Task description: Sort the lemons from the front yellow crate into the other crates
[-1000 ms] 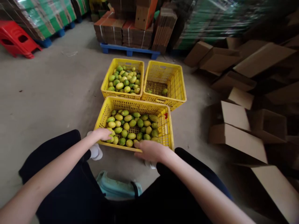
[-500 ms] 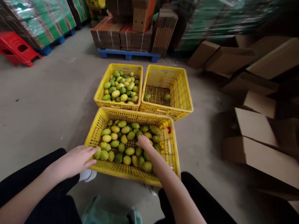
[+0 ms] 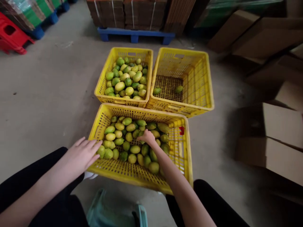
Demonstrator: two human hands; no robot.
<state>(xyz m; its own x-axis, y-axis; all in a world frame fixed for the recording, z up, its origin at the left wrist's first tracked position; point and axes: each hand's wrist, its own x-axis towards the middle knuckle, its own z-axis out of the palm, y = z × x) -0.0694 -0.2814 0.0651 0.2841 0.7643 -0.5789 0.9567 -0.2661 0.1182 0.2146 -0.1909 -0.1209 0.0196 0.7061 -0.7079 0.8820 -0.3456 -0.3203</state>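
Observation:
Green and yellow lemons (image 3: 135, 149) lie loosely over the bottom of the near yellow crate (image 3: 142, 110). My right hand (image 3: 148, 138) reaches down among them near the middle, its fingers curled around a green lemon (image 3: 141, 133) that is partly hidden by the hand. At the crate's left edge, my left hand (image 3: 81, 155) lies over the rim with fingers spread. Its fingertips are beside a light green lemon (image 3: 101, 151), and nothing is held in it.
Behind stand a yellow crate (image 3: 100, 85) heaped with lemons and another yellow crate (image 3: 205, 82) with two green lemons (image 3: 179, 89). Cardboard boxes (image 3: 284, 126) line the right. A blue pallet (image 3: 134, 38) carries flattened cartons; a red stool (image 3: 11, 34) stands far left.
The view has tilted down and moved closer, so the crates look larger. My right hand stays among the lemons, its thumb now showing more. My left hand remains at the crate's left rim.

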